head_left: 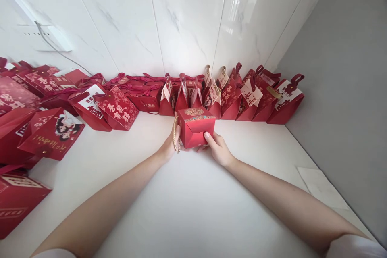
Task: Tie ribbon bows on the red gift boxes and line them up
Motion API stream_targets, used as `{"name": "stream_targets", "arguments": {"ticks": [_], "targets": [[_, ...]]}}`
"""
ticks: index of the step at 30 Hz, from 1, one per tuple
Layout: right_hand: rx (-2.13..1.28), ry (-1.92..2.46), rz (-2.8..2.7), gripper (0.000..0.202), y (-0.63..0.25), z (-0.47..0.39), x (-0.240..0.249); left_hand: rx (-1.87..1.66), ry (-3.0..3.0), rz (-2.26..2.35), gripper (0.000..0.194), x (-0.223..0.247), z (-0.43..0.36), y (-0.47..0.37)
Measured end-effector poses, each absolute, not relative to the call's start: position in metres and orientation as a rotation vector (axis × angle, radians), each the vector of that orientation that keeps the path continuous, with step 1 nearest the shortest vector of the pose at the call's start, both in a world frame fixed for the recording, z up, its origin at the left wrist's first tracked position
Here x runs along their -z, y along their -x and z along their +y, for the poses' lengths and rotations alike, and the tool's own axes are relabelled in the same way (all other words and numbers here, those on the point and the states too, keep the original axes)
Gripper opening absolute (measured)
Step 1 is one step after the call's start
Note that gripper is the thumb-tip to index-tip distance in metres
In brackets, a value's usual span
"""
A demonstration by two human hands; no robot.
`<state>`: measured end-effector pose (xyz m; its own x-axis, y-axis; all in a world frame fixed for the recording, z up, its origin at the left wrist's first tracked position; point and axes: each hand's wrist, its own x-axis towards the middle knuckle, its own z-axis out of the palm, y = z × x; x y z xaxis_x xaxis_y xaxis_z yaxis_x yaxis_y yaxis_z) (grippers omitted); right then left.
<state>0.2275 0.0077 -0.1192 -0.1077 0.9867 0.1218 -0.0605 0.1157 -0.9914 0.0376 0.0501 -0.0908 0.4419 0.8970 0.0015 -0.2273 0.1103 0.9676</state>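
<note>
Both of my hands grip a red gift box (pixel 196 129) just above the white tabletop (pixel 187 205). Gold and turquoise patterns decorate one of its faces, and folded flaps close the side turned toward me. My left hand (pixel 171 141) clasps its left side, where a twisted gold cord handle (pixel 175 135) hangs over the fingers. At the lower right, my right hand (pixel 219 148) presses its thumb on the flaps, with the other fingers underneath. Right behind the held box stands a row of red gift boxes (pixel 183 98) with ribbon loops.
More red boxes crowd the left side, including one with a cartoon couple (pixel 57 133) and a large one (pixel 21 201) near the front left. A marbled wall (pixel 187 20) closes off the back, with a grey cable (pixel 57 48) on it. On the right rises a grey panel (pixel 341 88).
</note>
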Motion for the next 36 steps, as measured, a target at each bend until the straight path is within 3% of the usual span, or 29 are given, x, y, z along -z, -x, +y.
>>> {"name": "stream_targets", "arguments": {"ticks": [6, 12, 36], "targets": [[-1.166, 1.05, -1.297, 0.057, -0.227, 0.005, 0.116, -0.809, -1.371, 0.647, 0.109, 0.094, 0.053, -0.034], [-1.115, 1.05, -1.396, 0.063, -0.227, 0.0, 0.113, -0.772, -1.358, 0.706, 0.068, 0.097, 0.052, -0.032], [-1.114, 1.071, -1.373, 0.068, -0.227, 0.002, 0.112, -0.873, -1.175, 0.784, 0.067, 0.099, 0.055, -0.037]]}}
